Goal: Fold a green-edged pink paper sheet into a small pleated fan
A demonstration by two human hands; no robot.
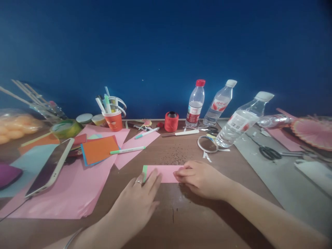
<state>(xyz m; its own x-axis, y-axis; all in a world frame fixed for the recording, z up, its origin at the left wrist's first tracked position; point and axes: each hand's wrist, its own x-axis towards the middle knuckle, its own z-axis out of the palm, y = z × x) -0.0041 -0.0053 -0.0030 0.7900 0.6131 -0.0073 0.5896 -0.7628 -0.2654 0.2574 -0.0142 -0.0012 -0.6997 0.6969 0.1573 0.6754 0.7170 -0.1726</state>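
Observation:
A pink paper strip (168, 174) with a green band at its left end lies flat on the brown table in front of me. My left hand (140, 193), with a ring on one finger, rests its outstretched fingers on the strip's left part. At the right end, my right hand (201, 178) has its fingers pressed together on the paper; its fingertips partly cover that end. Small dark specks (177, 154) are scattered just behind the strip.
Behind stand a red paper cup (113, 121) of pens, a red spool (171, 122) and several water bottles (195, 107). Left are pink sheets (75, 186), orange paper (100, 151) and a phone (49, 169). A tape roll (207, 144) and scissors (269, 152) lie right.

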